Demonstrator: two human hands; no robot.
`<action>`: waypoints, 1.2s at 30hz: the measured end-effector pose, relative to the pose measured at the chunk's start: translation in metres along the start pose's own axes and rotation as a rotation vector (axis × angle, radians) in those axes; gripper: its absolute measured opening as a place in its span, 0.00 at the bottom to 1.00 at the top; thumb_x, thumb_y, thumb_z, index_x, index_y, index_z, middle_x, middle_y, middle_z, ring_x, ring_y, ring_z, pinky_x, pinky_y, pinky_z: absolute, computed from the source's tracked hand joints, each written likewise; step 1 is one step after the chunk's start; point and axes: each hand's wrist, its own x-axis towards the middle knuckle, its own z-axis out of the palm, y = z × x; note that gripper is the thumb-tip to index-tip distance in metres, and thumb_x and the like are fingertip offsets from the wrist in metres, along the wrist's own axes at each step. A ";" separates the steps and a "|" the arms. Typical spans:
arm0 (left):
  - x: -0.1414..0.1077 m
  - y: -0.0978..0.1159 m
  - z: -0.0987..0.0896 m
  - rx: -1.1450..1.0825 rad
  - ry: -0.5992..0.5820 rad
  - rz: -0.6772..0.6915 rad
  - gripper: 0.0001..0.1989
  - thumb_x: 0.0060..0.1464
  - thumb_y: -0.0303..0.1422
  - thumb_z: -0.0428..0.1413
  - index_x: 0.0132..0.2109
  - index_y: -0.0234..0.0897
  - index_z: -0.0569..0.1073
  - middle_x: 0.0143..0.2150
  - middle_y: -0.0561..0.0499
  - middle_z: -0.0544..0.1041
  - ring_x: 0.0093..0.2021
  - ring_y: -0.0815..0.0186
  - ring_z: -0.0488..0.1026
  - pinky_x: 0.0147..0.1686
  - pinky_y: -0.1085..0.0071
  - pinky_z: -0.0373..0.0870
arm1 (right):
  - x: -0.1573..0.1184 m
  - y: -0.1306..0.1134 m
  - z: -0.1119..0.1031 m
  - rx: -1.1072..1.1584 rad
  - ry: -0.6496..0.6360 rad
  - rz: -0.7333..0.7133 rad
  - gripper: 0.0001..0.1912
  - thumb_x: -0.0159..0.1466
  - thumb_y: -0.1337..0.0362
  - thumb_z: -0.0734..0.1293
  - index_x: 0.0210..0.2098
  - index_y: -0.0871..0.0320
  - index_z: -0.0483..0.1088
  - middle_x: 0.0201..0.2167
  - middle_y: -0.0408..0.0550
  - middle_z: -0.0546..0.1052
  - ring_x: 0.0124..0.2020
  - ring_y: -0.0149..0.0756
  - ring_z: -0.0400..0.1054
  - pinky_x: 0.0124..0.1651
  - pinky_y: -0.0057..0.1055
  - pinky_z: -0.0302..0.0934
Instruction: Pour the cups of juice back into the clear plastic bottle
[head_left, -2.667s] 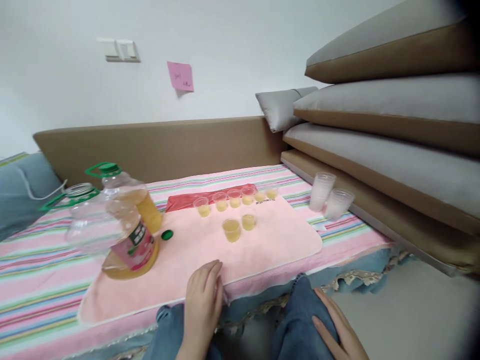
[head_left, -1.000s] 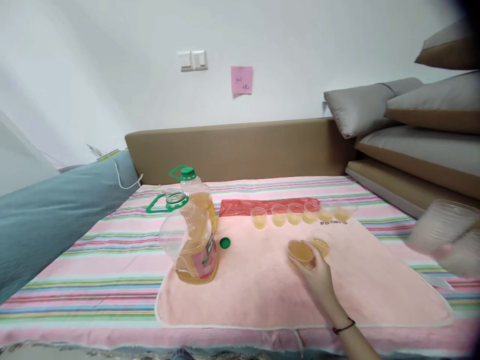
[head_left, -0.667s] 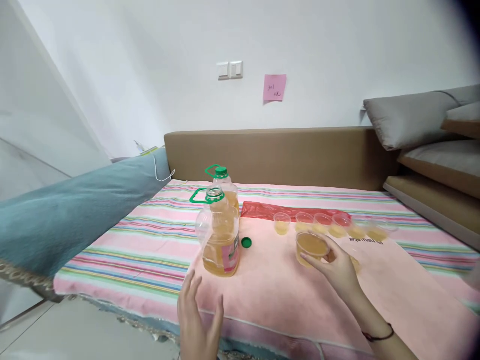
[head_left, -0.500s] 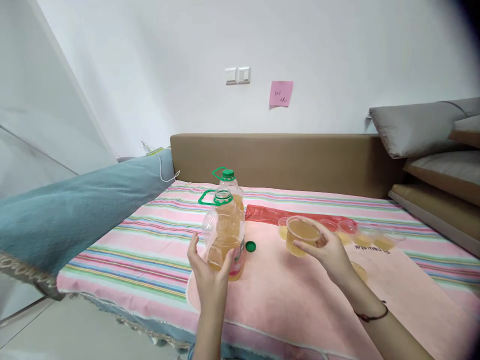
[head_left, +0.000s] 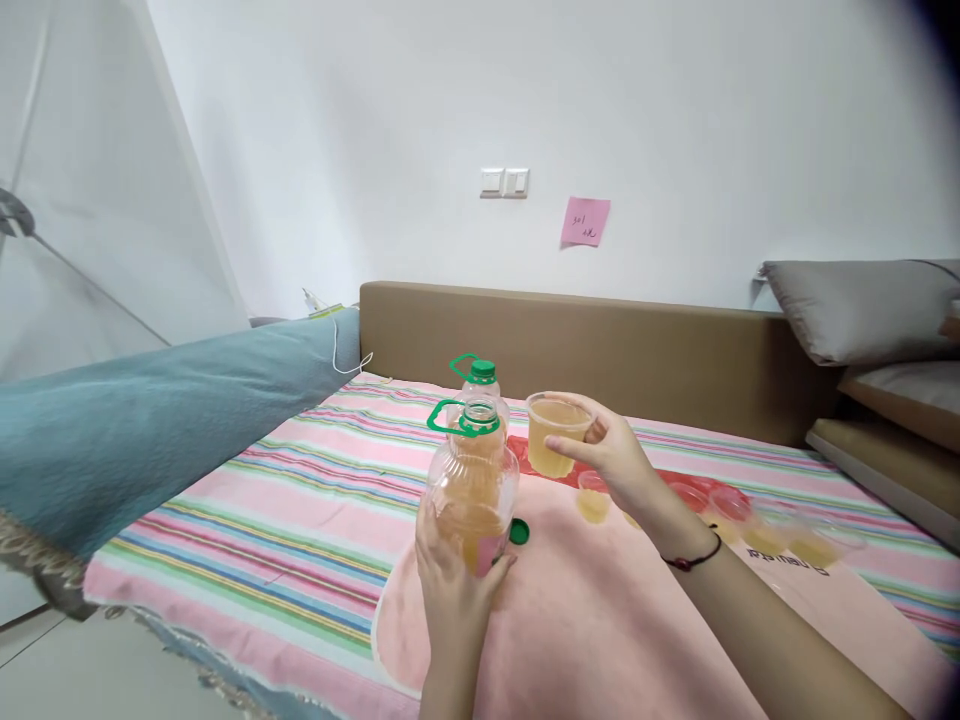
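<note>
My left hand (head_left: pixel 454 590) is wrapped round the lower part of a clear, uncapped plastic bottle (head_left: pixel 472 490) of pale yellow drink with a green handle loop. In my right hand (head_left: pixel 622 460), a clear plastic cup (head_left: pixel 551 440) of the same-coloured drink is held by its side, above the mat and right of the bottle's neck. Behind the open bottle stands a similar one with a green cap (head_left: pixel 483 371). A loose green cap (head_left: pixel 519 531) lies beside the front bottle. Past my right wrist sit several filled cups (head_left: pixel 765 535), partly hidden by my forearm.
A pink mat (head_left: pixel 585 620) lies on the striped bedsheet (head_left: pixel 300 510). Red plastic wrapping (head_left: pixel 521 455) stretches behind the cups. A brown headboard (head_left: pixel 585 340) runs along the wall, grey cushions (head_left: pixel 862 305) are piled at right, and a blue-covered side (head_left: pixel 187 370) rises at left.
My left hand has closed round the open bottle, having been spread beside it. My right hand has brought the cup up and left towards the bottle. The view has shifted slightly.
</note>
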 end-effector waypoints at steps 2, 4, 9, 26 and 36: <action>-0.001 -0.003 0.000 0.008 -0.010 0.009 0.59 0.42 0.39 0.69 0.71 0.42 0.41 0.69 0.34 0.55 0.68 0.41 0.57 0.63 0.39 0.61 | 0.007 0.000 0.007 -0.038 -0.030 -0.009 0.29 0.47 0.55 0.80 0.47 0.52 0.74 0.48 0.51 0.81 0.52 0.48 0.75 0.54 0.44 0.70; -0.002 -0.006 -0.001 0.020 -0.024 0.029 0.58 0.43 0.39 0.69 0.71 0.42 0.41 0.69 0.34 0.55 0.68 0.41 0.57 0.62 0.39 0.62 | 0.013 0.001 0.012 -0.081 -0.046 -0.009 0.30 0.47 0.54 0.80 0.48 0.53 0.74 0.48 0.51 0.82 0.51 0.48 0.76 0.53 0.45 0.70; -0.004 -0.007 -0.003 0.038 -0.033 0.050 0.59 0.42 0.38 0.70 0.71 0.42 0.41 0.68 0.32 0.55 0.67 0.40 0.58 0.60 0.39 0.64 | 0.021 0.004 0.019 -0.086 -0.068 -0.011 0.30 0.47 0.53 0.80 0.48 0.53 0.74 0.48 0.51 0.82 0.50 0.49 0.76 0.52 0.46 0.71; -0.004 -0.003 -0.003 0.020 -0.004 0.105 0.59 0.43 0.37 0.69 0.72 0.43 0.39 0.70 0.33 0.54 0.69 0.42 0.57 0.61 0.39 0.64 | 0.028 -0.009 0.021 -0.194 -0.115 -0.018 0.28 0.48 0.54 0.80 0.46 0.54 0.75 0.47 0.51 0.82 0.50 0.49 0.76 0.52 0.46 0.72; -0.005 -0.001 -0.003 -0.008 -0.014 0.071 0.60 0.43 0.38 0.69 0.72 0.46 0.37 0.70 0.33 0.54 0.68 0.40 0.57 0.61 0.38 0.64 | 0.033 -0.019 0.013 -0.313 -0.161 0.020 0.27 0.48 0.55 0.80 0.46 0.53 0.76 0.46 0.50 0.82 0.48 0.49 0.77 0.51 0.46 0.71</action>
